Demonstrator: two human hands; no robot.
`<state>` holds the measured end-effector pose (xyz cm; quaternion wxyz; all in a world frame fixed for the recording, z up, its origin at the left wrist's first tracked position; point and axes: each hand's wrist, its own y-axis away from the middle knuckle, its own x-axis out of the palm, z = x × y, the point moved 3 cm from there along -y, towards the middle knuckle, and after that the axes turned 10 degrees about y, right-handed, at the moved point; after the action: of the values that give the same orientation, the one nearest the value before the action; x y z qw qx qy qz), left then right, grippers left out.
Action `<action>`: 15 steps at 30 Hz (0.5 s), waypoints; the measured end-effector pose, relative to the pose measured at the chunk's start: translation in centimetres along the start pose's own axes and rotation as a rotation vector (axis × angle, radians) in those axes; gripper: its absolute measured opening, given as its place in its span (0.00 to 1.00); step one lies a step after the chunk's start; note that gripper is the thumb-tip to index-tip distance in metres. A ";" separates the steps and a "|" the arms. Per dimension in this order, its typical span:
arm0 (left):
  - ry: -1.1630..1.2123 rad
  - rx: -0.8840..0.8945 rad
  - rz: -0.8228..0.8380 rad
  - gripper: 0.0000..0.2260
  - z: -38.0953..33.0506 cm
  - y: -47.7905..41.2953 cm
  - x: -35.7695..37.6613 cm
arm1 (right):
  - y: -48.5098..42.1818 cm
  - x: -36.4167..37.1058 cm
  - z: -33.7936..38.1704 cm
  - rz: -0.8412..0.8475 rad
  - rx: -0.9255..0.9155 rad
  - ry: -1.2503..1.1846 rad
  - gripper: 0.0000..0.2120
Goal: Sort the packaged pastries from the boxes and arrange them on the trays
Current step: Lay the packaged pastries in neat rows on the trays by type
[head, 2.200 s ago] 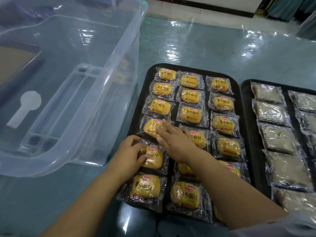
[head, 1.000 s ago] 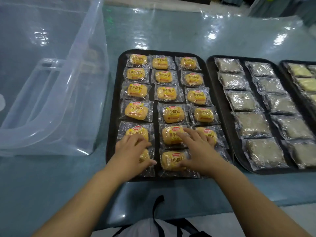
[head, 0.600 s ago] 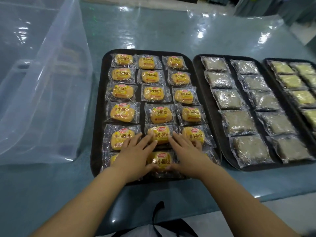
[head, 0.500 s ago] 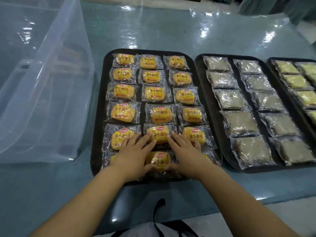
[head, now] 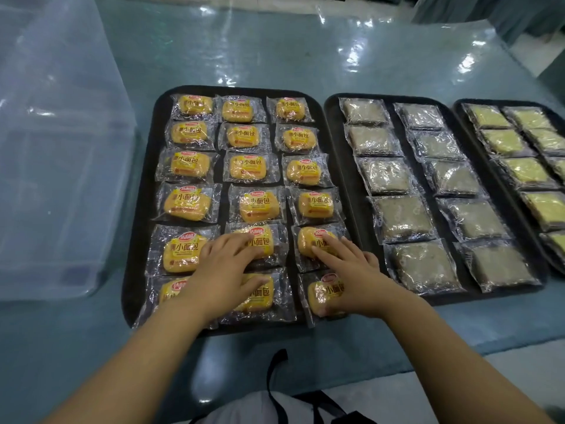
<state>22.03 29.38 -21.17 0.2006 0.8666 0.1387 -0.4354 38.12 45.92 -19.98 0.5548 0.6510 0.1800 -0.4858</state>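
A black tray holds several wrapped yellow buns in three columns. My left hand lies flat, fingers spread, on the two nearest buns of the middle column. My right hand rests with straight fingers on the two nearest buns of the right column. Neither hand grips a packet. A second black tray to the right carries wrapped brown pastries. A third tray at the far right carries pale green pastries.
A large clear plastic box stands on the left of the teal, plastic-covered table, close to the bun tray. The table's front edge runs just below the trays. A dark strap and pale cloth hang below it.
My right hand has slid from the middle column to the right column of buns. My left hand has shifted slightly right onto the middle column. The view has drifted left.
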 end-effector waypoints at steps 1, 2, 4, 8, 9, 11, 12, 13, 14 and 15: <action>0.007 -0.001 -0.004 0.26 -0.2 -0.1 0.1 | -0.3 0.1 0.0 -0.013 -0.007 0.009 0.51; 0.014 -0.001 -0.011 0.25 -0.4 -0.2 0.1 | -0.5 0.1 0.0 -0.033 -0.013 0.020 0.51; 0.023 -0.005 -0.025 0.24 -0.6 -0.4 0.2 | -0.9 0.2 0.1 -0.063 -0.019 0.035 0.52; 0.048 -0.013 -0.067 0.23 -0.7 -0.7 0.0 | -1.1 -0.4 -0.1 -0.082 -0.045 0.022 0.51; 0.059 -0.025 -0.075 0.22 -0.7 -0.8 -0.2 | -1.2 -0.8 -0.3 -0.094 -0.045 0.008 0.50; 0.065 -0.056 -0.087 0.22 -0.6 -1.3 -0.5 | -1.9 -2.0 -0.5 -0.136 -0.025 -0.015 0.46; 0.062 -0.067 -0.092 0.23 -0.6 -1.6 -0.7 | -2.4 -2.6 -0.7 -0.159 -0.010 -0.018 0.45; 0.056 -0.076 -0.098 0.23 -0.7 -2.0 -0.9 | -3.0 -3.2 -0.8 -0.180 0.005 -0.014 0.44; 0.047 -0.082 -0.101 0.25 -0.8 -2.4 -1.2 | -3.7 -3.8 -0.9 -0.195 0.019 -0.007 0.44; 0.032 -0.089 -0.099 0.26 -0.9 -3.0 -1.4 | -4.5 -4.3 -1.0 -0.203 0.029 -0.001 0.44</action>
<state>20.63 32.41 -20.23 0.2152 0.8557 0.2036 -0.4244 33.06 49.60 -18.93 0.4934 0.6371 0.2377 -0.5423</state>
